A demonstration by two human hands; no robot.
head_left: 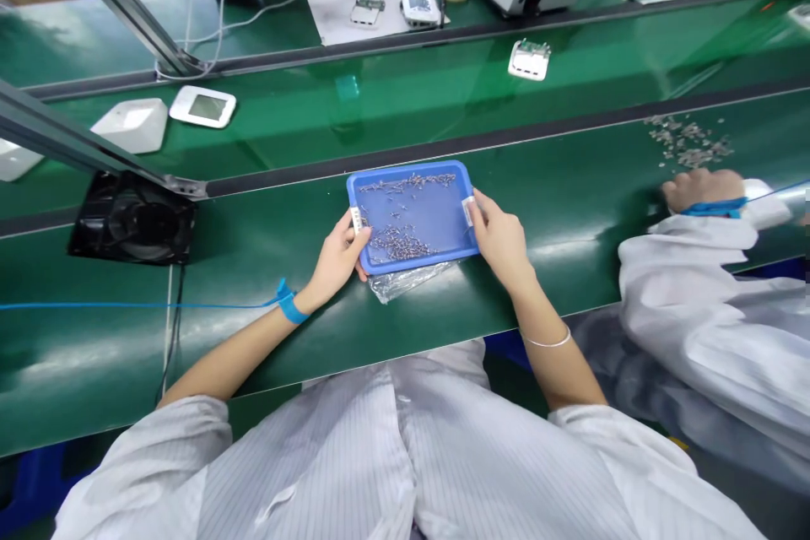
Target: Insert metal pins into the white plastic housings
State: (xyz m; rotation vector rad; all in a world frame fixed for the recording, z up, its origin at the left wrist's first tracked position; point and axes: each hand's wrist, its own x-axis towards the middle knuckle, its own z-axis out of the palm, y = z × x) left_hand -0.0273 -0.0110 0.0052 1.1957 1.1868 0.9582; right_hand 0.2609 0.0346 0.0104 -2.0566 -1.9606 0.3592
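A shallow blue tray is held between my two hands above the green bench. My left hand grips its left end, thumb over the rim beside a white label. At the other end my right hand has its thumb on the rim by a second label. Many small metal screws lie heaped along the tray's near left side, and a thinner row runs along the far side. Under the near edge a clear plastic bag sticks out on the bench.
A black fan stands at left under a metal post. Beyond the bench edge, a green conveyor carries white devices and an opened unit. At right, a co-worker's hand rests near scattered small parts. Another person works opposite.
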